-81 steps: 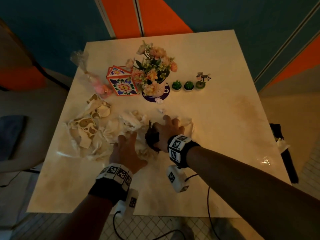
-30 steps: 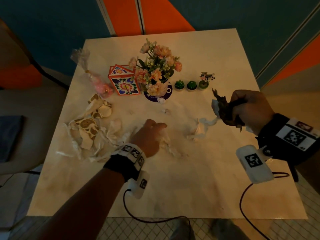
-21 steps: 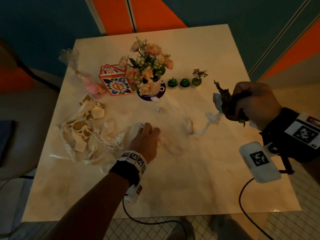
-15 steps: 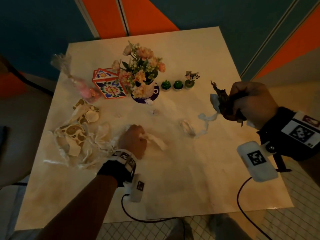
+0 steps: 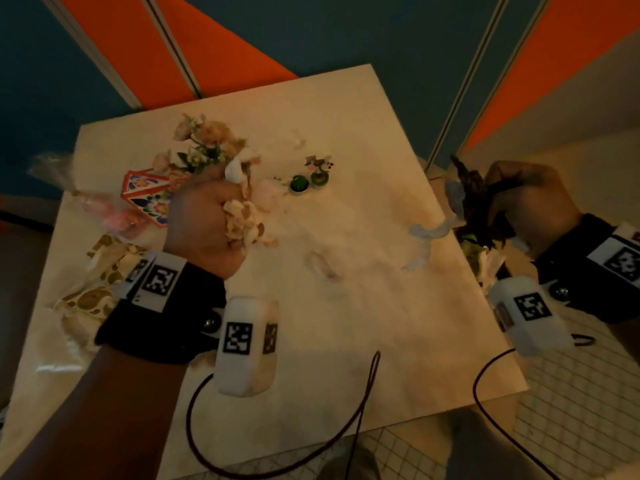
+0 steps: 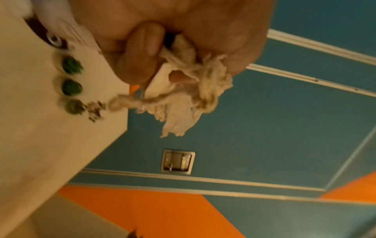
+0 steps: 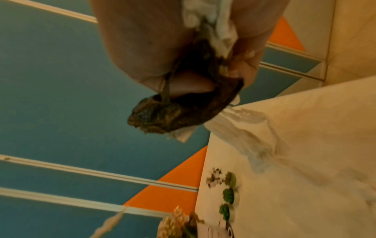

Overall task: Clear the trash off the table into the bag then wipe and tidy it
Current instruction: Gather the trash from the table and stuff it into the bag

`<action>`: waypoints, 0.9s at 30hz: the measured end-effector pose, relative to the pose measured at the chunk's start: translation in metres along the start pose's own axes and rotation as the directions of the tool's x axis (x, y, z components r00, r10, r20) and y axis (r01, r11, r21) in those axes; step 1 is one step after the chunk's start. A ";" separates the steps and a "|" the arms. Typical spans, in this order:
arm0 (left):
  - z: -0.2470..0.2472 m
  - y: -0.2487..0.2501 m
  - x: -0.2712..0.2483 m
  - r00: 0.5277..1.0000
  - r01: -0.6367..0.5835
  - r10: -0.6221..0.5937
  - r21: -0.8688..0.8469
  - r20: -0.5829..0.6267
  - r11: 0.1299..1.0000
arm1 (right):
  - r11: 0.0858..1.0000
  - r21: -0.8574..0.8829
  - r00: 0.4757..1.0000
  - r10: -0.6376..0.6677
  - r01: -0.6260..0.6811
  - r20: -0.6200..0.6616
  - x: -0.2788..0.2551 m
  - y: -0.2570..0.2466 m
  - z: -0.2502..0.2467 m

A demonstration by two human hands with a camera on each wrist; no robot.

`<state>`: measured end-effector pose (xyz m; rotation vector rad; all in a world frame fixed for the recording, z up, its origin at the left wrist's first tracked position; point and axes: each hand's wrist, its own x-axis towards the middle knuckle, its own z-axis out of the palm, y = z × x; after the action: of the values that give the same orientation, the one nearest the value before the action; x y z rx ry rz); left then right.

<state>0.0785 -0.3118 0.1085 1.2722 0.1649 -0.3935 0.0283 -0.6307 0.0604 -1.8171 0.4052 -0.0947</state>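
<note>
My left hand [image 5: 221,216] is raised over the table [image 5: 346,323] and grips a wad of crumpled pale tissue [image 5: 244,220]. In the left wrist view the fingers [image 6: 146,48] curl round the tissue [image 6: 183,99], whose shreds hang loose. My right hand [image 5: 526,199], just past the table's right edge, grips a dark crumpled clump with white tissue [image 5: 476,206]. The right wrist view shows that dark clump [image 7: 179,116] sticking out of the fist. A pile of patterned paper scraps [image 5: 100,278] lies at the table's left. A small tissue scrap [image 5: 322,268] and a white strip [image 5: 427,233] lie nearer the right.
A flower bouquet [image 5: 207,143], a painted box [image 5: 145,192], a pink wrapped packet [image 5: 104,209] and small green pot plants [image 5: 299,183] stand at the table's back. Below my right hand something dark with pale and green bits [image 5: 485,261] sits beside the table. Wrist cables [image 5: 363,393] hang over the near edge.
My left hand has closed on the tissue wad and lifted it off the table. The right hand keeps its dark clump near the right edge. The head view has swung closer.
</note>
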 end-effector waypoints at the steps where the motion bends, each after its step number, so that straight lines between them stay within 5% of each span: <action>1: 0.019 0.003 0.000 0.999 0.013 -0.015 0.039 0.050 0.999 | 0.999 0.031 1.000 0.022 -0.022 -0.018 0.000 0.006 -0.013; 7: 0.139 -0.030 0.027 0.983 -0.080 0.060 0.108 0.174 0.991 | 0.973 0.151 0.979 0.189 -0.177 -0.075 0.015 0.063 -0.094; 16: 0.303 -0.165 0.111 0.954 0.193 -0.274 0.456 0.120 0.869 | 0.881 0.087 0.883 0.469 -0.465 -0.029 0.037 0.183 -0.174; 24: 0.343 -0.299 0.183 0.902 0.378 -0.399 0.746 -0.164 0.548 | 0.747 0.061 0.749 0.662 -0.662 0.018 0.068 0.280 -0.169; 27: 0.331 -0.352 0.210 0.847 0.407 -0.461 0.880 -0.264 0.244 | 0.734 -0.062 0.732 0.679 -0.677 0.049 0.086 0.315 -0.160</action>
<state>0.1081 -0.7516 -0.1795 2.3737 0.2813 -1.1355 -0.0056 -0.8772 -0.2044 -1.5981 1.0089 0.4936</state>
